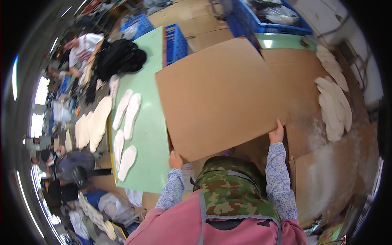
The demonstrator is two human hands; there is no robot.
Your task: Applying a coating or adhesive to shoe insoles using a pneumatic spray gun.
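My camouflage apron point(232, 185) and pink top point(171, 226) sit closest; past them my left hand point(175, 160) and right hand point(277, 133) pinch the two near corners of a cardboard sheet point(218, 98), fingers underneath hidden. In my view its left side overlaps the right edge of the green table point(153, 122), where white insoles point(132, 116) lie toward the left edge.

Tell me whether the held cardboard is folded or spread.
Spread out: the cardboard sheet shows one broad, flat face without a visible crease, its near corners gripped by the left hand and right hand.
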